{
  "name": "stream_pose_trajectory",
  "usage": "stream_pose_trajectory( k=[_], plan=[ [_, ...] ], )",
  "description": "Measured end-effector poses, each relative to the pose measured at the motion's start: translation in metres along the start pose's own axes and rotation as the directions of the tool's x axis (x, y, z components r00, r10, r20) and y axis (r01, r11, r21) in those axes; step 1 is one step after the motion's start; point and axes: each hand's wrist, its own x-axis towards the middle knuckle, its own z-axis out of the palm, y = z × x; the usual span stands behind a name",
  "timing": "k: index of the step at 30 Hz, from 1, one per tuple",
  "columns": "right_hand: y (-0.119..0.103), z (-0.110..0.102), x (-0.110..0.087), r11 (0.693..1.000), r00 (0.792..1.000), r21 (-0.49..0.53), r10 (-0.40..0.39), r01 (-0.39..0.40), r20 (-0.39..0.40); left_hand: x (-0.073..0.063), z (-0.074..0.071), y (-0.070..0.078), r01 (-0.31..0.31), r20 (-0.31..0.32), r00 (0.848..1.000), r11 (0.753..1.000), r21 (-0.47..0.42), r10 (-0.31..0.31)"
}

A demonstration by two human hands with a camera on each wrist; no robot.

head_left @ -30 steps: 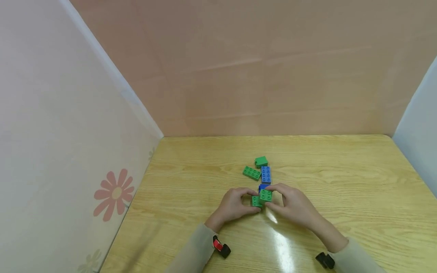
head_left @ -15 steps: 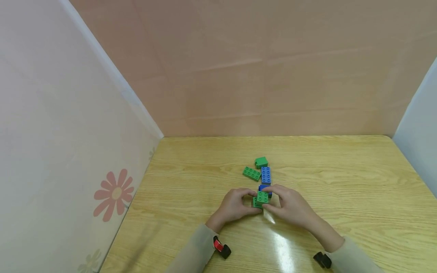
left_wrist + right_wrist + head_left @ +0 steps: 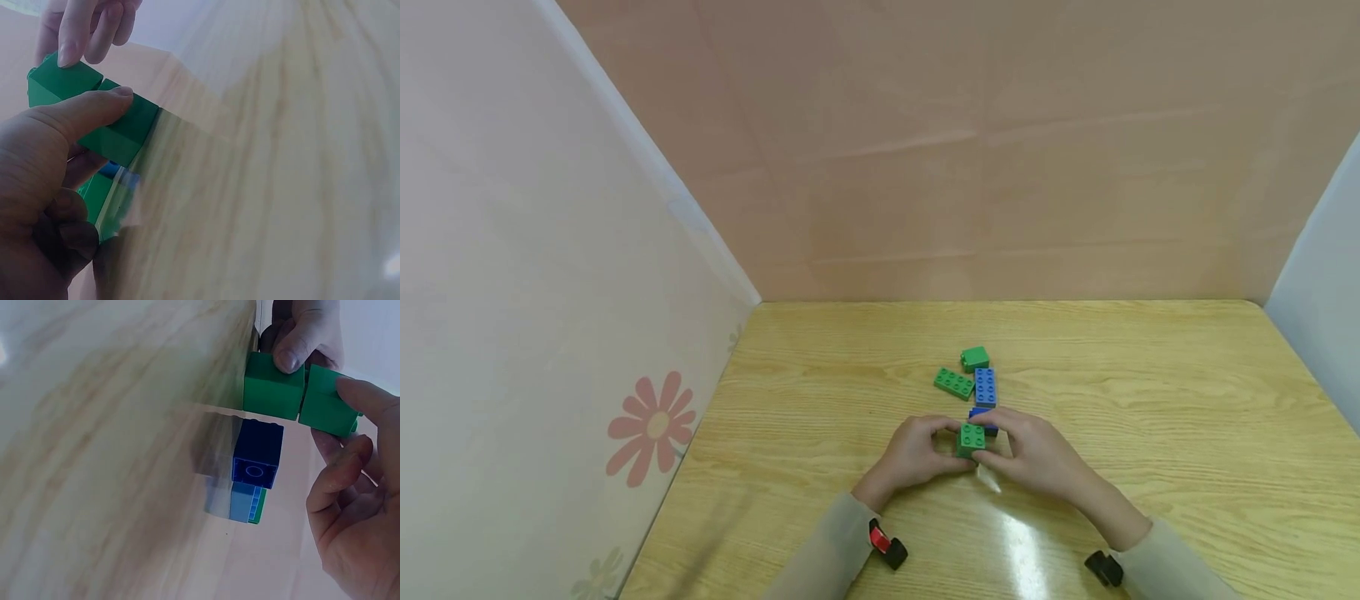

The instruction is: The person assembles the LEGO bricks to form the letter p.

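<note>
My left hand (image 3: 913, 452) grips a lower green brick (image 3: 128, 134) between thumb and fingers at the table top. Over it, my right hand (image 3: 1037, 454) pinches an upper green brick (image 3: 972, 437), whose studs face up in the head view. In the right wrist view the upper brick sits slightly tilted on the lower one, with a thin dark seam between them. Just behind the pair lies a dark blue brick (image 3: 256, 447) on its side, partly covered by the right fingers in the head view.
Farther back on the wooden table (image 3: 1150, 400) are a lighter blue brick (image 3: 985, 387), a long green brick (image 3: 953, 383) and a green brick (image 3: 975, 359) on its side. A flower-patterned wall (image 3: 550, 250) stands at the left, a tan wall (image 3: 925, 150) behind.
My right hand has moved left with the upper green brick, from beside the lower one to over it. The left hand has stayed nearly in place; the other bricks have not moved.
</note>
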Motion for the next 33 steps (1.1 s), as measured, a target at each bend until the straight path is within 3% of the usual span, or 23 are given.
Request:
stream_pose_trajectory(
  k=[14, 24, 33],
  plan=[
    [-0.0023, -0.0037, 0.0032, 0.997, 0.999, -0.058, -0.045, 0.046, 0.026, -0.0006, -0.0017, 0.0029, 0.007, 0.002, 1.000, 1.000, -0.016, -0.007],
    [-0.0041, -0.0032, 0.0050, 0.996, 0.998, -0.087, -0.014, 0.019, 0.059, -0.0008, -0.0016, 0.0026, -0.007, -0.002, 1.000, 1.000, -0.016, 0.007],
    [-0.0042, 0.0006, 0.0054, 0.996, 1.000, -0.092, -0.017, 0.018, 0.010, -0.0005, -0.0016, 0.0009, -0.016, 0.000, 1.000, 1.000, 0.008, 0.016]
  ],
)
